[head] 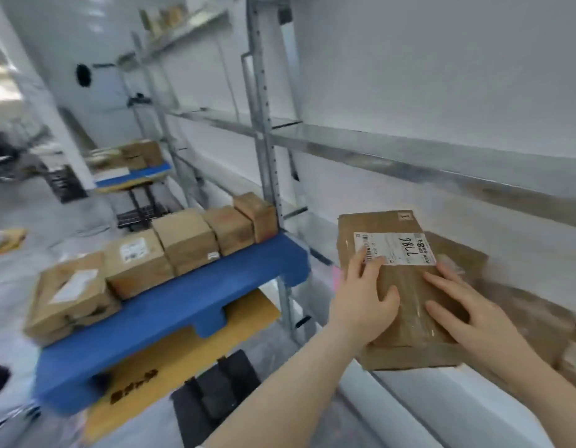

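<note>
Left hand lies flat on the brown parcel, its nearly straight fingers covering the near-left corner and part of the white label. Right hand is spread flat, hiding the right edge. Beneath lies a blurred second package on the shelf.

Lower right, brown packages blur and run off the frame; the label on the parcel has unreadable fine print.
</note>
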{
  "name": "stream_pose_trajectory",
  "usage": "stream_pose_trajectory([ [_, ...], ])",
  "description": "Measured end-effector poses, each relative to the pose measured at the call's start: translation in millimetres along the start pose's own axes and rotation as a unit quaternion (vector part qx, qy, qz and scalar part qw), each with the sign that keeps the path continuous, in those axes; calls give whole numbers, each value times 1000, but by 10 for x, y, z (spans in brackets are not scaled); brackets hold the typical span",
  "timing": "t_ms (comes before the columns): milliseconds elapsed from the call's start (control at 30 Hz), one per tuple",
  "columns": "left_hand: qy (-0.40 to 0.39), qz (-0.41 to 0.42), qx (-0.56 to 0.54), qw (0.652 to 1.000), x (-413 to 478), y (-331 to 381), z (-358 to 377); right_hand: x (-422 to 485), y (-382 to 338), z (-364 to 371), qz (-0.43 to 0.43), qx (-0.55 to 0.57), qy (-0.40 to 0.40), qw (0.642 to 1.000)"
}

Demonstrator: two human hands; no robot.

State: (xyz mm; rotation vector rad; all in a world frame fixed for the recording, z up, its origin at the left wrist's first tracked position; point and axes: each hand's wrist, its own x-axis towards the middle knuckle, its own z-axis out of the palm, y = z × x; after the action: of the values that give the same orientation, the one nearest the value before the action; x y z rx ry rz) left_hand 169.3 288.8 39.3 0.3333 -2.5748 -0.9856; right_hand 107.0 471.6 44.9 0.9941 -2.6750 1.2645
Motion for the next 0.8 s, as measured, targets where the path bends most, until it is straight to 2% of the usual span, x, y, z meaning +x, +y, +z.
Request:
stream_pose_trajectory([
  [167, 113, -137, 38, 983, -414, -1304, -1220, 750, -978, 1541, -121, 53, -151, 980],
  [400, 234, -310, 73, 919, -1225, -2654, -2347, 1057, -2193, 3360, -225, 104, -320, 914],
  [600, 325, -423, 65, 843, -1656, -3236, -2566, 1208, -2686, 4399, -286, 108, -447, 841],
  [800, 384, -518, 44, 763, -1513, -3542, -2418, 1633, -2775, 5099, -342, 79, -548, 760],
])
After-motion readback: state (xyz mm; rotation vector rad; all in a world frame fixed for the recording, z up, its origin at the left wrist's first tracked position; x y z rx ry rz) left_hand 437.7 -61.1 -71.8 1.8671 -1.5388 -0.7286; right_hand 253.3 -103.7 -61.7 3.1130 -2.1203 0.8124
